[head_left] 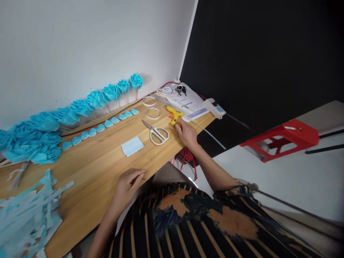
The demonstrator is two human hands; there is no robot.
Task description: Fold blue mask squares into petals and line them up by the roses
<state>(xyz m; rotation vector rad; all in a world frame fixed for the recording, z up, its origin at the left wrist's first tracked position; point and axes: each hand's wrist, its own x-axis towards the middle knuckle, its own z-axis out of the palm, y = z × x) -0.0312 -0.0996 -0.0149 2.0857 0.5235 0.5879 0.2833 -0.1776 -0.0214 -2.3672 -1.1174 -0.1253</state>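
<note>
My right hand [186, 134] is at the handle end of a yellow glue gun [174, 114] on the wooden table; its fingers are partly hidden, so a grip cannot be made out. My left hand [130, 182] rests at the table's front edge, fingers loosely bent, holding nothing visible. Scissors with white handles [159, 135] lie left of the glue gun, below two tape rings [153, 113]. A folded light blue piece [132, 146] lies between the scissors and my left hand. Small blue folded pieces [100, 128] form a row behind it.
Blue fabric-like roses [96, 99] line the wall, with more piled [32, 145] at left. Cut strips [29, 215] lie front left. Papers [193, 102], keys [180, 89] and a white power strip [214, 108] are at the back right. A red plastic stool [282, 139] stands right.
</note>
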